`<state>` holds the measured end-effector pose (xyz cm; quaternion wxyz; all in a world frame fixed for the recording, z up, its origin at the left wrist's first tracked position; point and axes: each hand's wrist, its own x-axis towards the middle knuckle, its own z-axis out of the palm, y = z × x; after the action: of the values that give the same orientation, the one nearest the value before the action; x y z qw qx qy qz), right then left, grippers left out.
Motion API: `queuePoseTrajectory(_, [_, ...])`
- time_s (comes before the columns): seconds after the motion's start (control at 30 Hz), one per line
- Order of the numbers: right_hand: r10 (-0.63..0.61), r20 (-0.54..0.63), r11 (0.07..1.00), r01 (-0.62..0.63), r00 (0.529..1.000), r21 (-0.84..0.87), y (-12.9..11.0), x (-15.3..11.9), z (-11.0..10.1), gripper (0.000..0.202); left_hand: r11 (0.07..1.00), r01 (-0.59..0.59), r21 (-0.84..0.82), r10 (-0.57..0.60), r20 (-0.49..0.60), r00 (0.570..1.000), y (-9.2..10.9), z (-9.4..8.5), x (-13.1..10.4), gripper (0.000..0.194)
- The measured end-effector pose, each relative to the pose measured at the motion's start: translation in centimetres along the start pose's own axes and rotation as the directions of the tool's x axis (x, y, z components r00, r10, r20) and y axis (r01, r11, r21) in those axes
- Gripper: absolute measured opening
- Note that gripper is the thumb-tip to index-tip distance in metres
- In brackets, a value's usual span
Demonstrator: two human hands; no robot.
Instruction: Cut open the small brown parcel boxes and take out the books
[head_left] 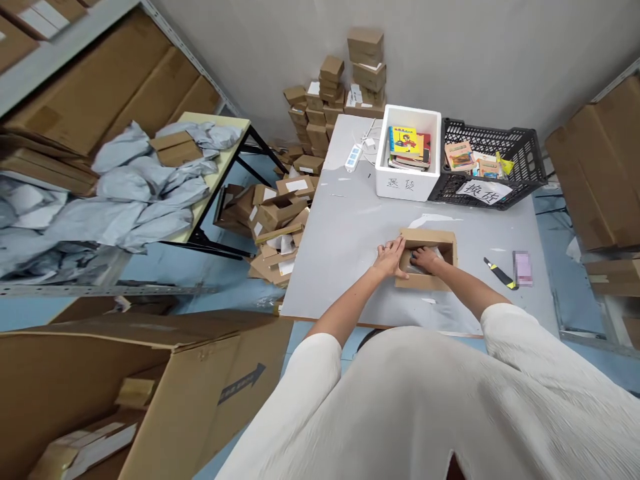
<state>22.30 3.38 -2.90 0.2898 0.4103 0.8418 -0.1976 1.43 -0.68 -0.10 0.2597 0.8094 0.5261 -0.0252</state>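
An open cardboard box (427,283) stands on the grey table, its long flaps folded outward. My left hand (390,259) holds the box's left end, thumb low and fingers along the upper corner. Inside the box is my right hand (425,259), its fingers curled down toward the left end. Around those fingers there is something dark and some clear plastic (438,253); what they hold is too hidden to name. To the right of the box lie a black-and-yellow box cutter (501,274) and a blurred pinkish item (523,269).
A white foam box (407,189) with books and a black plastic crate (520,175) stand at the table's back. A power strip (353,157) lies left of them. Cardboard boxes (285,207) pile beside the table. Grey mailing bags (130,180) fill the left side.
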Motion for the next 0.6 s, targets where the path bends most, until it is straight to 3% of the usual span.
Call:
queuePoseTrajectory(0.13, [0.113, 0.001, 0.989, -0.113, 0.994, 0.097, 0.1, 0.6, 0.6, 0.039, 1.0, 0.001, 0.002, -0.001, 0.014, 1.0, -0.1, 0.0, 0.2, 0.157])
queuePoseTrajectory(0.3, [0.09, 0.043, 0.994, -0.093, 0.995, 0.055, 0.0, 1.1, 1.1, 0.04, 1.0, 0.01, 0.014, -0.01, 0.026, 1.0, -0.1, 0.0, 0.3, 0.155])
queuePoseTrajectory(0.47, [0.102, 0.015, 0.99, -0.103, 0.995, 0.1, -0.1, 1.3, 1.9, 0.041, 0.999, 0.017, 0.039, -0.017, 0.009, 1.0, 0.0, 0.3, 0.2, 0.159])
queuePoseTrajectory(0.6, [0.14, 0.057, 0.98, -0.146, 0.989, 0.138, 0.4, 1.3, 1.8, 0.05, 0.998, 0.03, 0.049, -0.03, -0.007, 1.0, 0.3, 0.5, -0.1, 0.155])
